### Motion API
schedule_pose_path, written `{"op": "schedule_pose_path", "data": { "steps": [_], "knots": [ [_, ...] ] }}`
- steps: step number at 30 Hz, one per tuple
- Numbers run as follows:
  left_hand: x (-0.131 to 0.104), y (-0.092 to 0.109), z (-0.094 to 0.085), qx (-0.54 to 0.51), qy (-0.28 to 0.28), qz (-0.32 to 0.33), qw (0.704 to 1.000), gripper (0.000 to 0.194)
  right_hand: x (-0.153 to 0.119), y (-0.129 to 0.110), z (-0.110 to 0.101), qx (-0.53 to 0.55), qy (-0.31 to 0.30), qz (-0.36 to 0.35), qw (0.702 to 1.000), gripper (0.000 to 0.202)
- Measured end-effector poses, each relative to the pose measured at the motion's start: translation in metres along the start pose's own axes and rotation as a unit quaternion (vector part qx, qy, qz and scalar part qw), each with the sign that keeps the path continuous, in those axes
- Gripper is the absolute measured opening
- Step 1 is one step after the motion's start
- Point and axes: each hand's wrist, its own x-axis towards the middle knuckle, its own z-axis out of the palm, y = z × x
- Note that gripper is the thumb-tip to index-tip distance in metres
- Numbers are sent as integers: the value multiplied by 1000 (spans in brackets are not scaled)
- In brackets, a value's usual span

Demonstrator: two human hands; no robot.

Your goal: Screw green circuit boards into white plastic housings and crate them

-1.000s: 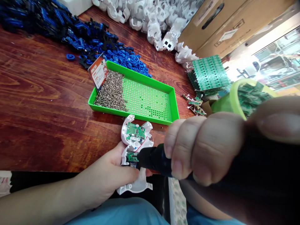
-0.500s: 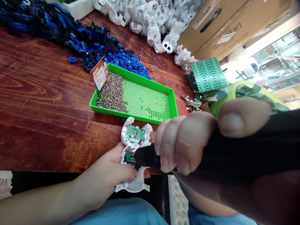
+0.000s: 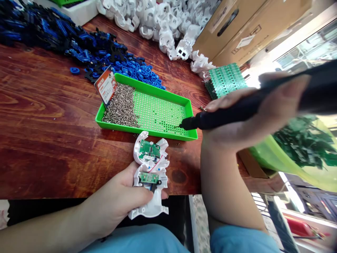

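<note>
A white plastic housing (image 3: 155, 205) with two green circuit boards and a red wire is held at the table's front edge by my left hand (image 3: 131, 193), its thumb across the lower part. My right hand (image 3: 252, 116) is wrapped round a black electric screwdriver (image 3: 226, 117). The tool's thin tip is over the right part of a green tray (image 3: 193, 123), at the perforated plate with screws in its holes. Loose screws (image 3: 121, 105) are heaped in the tray's left part, where a printed card (image 3: 105, 86) leans.
Blue and black parts (image 3: 79, 45) are piled behind the tray, and white housings (image 3: 163, 24) lie farther back. Cardboard boxes (image 3: 237, 31) and stacked green boards (image 3: 226, 79) stand at the right. A yellow-green basket (image 3: 273, 165) of green pieces is near my right forearm.
My right hand has lifted the screwdriver away from the housing and moved it forward to the tray. The lower circuit board is now uncovered. My left hand still holds the housing.
</note>
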Motion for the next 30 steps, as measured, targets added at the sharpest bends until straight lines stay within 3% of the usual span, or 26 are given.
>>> {"op": "schedule_pose_path", "data": {
  "steps": [2, 7, 17, 30],
  "knots": [
    [-1, 1, 1, 4, -1, 4, 1000, 45, 1, 19, 7, -16, 38, -55, 998, 13],
    [-2, 1, 0, 12, -11, -5, 1000, 52, 4, 47, 9, -33, -1, -36, 999, 13],
    [2, -6, -8, 10, -39, 13, 999, 53, 0, 49, 9, -94, -22, -25, 995, 17],
    [1, -4, -6, -6, -30, 11, 999, 52, -1, 48, 7, -42, -35, -9, 998, 14]
  ]
}}
